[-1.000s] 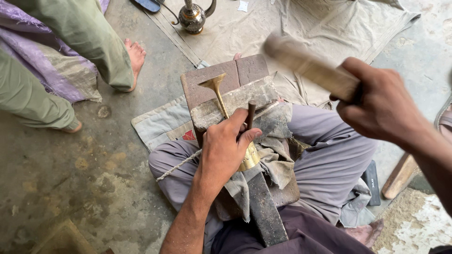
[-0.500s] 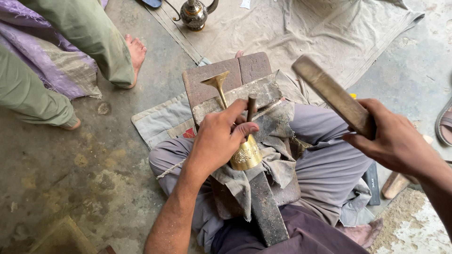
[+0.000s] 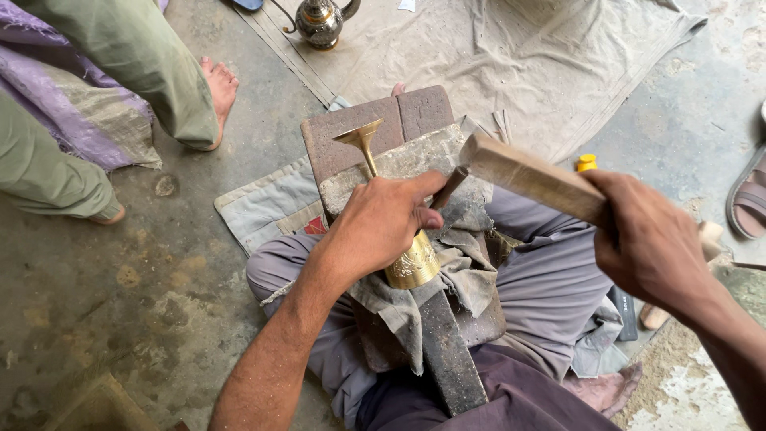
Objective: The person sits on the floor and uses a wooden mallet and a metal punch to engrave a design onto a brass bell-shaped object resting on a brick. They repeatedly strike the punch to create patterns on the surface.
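My left hand [image 3: 381, 223] grips a brass goblet [image 3: 411, 267] lying on its side, together with a thin dark punch [image 3: 449, 187] held against it. The goblet's flared foot [image 3: 358, 134] points away from me over a stone block [image 3: 399, 164]. My right hand [image 3: 650, 239] is closed on a wooden mallet [image 3: 531, 177], whose end sits right at the top of the punch. The goblet rests on a grey rag [image 3: 451, 279] draped over a dark metal bar [image 3: 447, 359] across my lap.
Red bricks [image 3: 375, 128] lie behind the stone block on a folded cloth [image 3: 259, 207]. A brass pot [image 3: 319, 22] stands on a large canvas sheet [image 3: 519, 64]. Another person's legs and bare foot [image 3: 217, 92] are at the left. A sandal [image 3: 750, 199] lies at the right.
My right hand has swung the mallet down and leftward, from raised at the upper right to the top of the punch. My left hand has kept hold of the goblet.
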